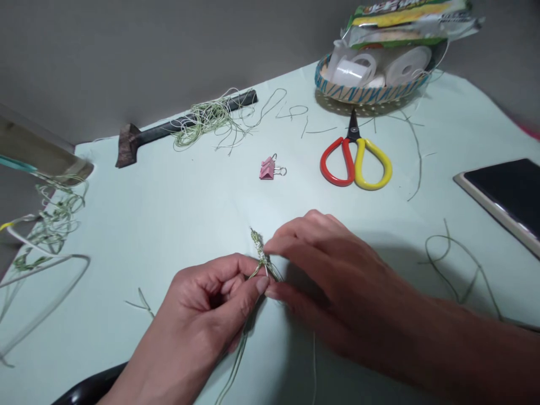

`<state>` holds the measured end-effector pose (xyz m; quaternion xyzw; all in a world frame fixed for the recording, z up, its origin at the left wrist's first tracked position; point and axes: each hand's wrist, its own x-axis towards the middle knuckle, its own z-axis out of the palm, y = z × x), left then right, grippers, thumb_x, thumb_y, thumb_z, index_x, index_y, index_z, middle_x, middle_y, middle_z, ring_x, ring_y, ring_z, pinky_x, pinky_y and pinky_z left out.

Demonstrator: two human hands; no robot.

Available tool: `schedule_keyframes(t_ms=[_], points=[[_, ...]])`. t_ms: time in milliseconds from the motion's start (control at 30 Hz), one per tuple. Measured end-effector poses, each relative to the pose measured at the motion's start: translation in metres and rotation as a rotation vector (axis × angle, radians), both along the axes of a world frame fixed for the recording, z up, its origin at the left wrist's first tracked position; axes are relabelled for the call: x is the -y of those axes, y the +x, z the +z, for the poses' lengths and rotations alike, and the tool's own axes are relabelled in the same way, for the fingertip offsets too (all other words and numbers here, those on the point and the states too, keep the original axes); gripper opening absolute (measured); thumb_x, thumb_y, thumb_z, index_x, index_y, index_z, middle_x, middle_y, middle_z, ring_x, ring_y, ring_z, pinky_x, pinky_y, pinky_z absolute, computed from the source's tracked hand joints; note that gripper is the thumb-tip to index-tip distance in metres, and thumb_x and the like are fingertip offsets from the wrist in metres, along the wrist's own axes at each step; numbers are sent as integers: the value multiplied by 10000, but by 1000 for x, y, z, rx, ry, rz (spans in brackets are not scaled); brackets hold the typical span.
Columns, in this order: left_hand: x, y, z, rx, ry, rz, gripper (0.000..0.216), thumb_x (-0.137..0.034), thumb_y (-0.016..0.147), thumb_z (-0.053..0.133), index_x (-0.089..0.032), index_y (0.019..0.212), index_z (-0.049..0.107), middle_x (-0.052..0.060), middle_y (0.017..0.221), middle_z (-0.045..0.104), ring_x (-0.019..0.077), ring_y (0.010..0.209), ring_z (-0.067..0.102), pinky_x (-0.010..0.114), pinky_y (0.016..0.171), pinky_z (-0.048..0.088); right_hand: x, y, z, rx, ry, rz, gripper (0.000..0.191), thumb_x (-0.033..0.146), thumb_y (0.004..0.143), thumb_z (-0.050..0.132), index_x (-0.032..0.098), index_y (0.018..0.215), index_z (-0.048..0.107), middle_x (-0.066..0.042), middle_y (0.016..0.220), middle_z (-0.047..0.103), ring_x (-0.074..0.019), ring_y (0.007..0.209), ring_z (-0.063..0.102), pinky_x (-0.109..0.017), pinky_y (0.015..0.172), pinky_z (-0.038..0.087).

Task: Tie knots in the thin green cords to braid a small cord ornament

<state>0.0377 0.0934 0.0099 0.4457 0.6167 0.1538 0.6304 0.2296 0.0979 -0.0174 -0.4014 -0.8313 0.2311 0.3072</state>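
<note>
A small knotted piece of green and white cord [259,247] stands up between my two hands, its narrow tip pointing away from me. My left hand [215,309] is closed, pinching the lower end of the piece between thumb and forefinger. From the right, my right hand [320,270] curls around it, forefinger at the side of the knotted part and thumb near the loose strands. Its other fingers are partly hidden behind the forefinger. Long green strands [238,360] trail below my left hand toward me, and a thin pale strand [314,365] hangs below my right.
Beyond my hands lie a pink binder clip [267,168] and scissors [354,160] with red and yellow handles. A hammer [164,129] with tangled cord [206,121] rests at the back. A basket [371,95] holds spools. A phone [506,191] lies right; more cord [59,214] hangs left.
</note>
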Motion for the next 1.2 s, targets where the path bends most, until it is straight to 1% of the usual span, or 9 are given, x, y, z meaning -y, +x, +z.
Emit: schedule_keyframes(t_ms=[133,367,567,700,767,867,1000,1100,1200], points=[[3,1,-1,-13,52,20,386,-565,855,678,-201,731,644,-67,594,348,107,547,254,197,462,238,-1,-5,-1,8,-89,33,158,59,932,567,133,809,634,-76,890,658,-221,853,573,-441,858,467],[4,-7,5,-29,100,-37,371,-540,917,614,-213,762,695,-4,679,556,131,594,396,225,505,303,0,4,4,-71,-257,-9,199,105,981,501,155,888,669,-21,864,670,-145,786,602,-293,745,491],[-3,-14,7,63,-11,-14,383,-523,988,533,-223,891,751,-89,394,311,104,417,168,290,467,153,-2,4,1,-74,-254,23,201,78,969,487,158,875,645,-16,869,671,-137,812,601,-277,768,481],[-7,-14,6,71,20,-25,261,-437,968,616,-230,883,751,-105,394,323,75,400,153,295,488,135,-2,4,1,-87,-243,41,200,77,973,477,153,875,633,-22,877,673,-140,818,595,-277,765,477],[-8,-16,6,42,50,-9,218,-432,944,662,-241,907,760,-97,432,363,74,419,185,282,487,149,-1,5,1,-89,-247,43,194,74,972,476,147,896,639,-29,894,678,-141,829,599,-278,782,478],[-6,-20,6,32,71,42,185,-428,896,727,-255,934,778,-50,556,510,96,499,355,242,481,246,1,6,2,-86,-247,45,186,73,965,481,138,898,642,-35,893,674,-142,827,596,-278,784,478],[-5,-22,7,40,95,36,167,-416,877,749,-253,889,781,18,794,673,174,797,587,214,573,407,1,6,0,-94,-234,43,173,72,957,494,145,889,636,-24,878,669,-137,815,589,-270,770,475],[-6,-19,8,9,118,19,204,-441,857,758,-238,840,761,47,934,718,225,932,619,228,635,469,0,6,0,-112,-225,41,179,64,950,486,148,890,632,-28,879,670,-138,819,591,-264,769,476],[-6,-14,10,-83,215,-44,221,-446,876,713,-236,817,743,54,939,726,231,919,631,251,668,479,-1,6,2,-121,-213,22,195,76,956,469,153,888,635,-21,839,672,-131,755,591,-263,724,470]])
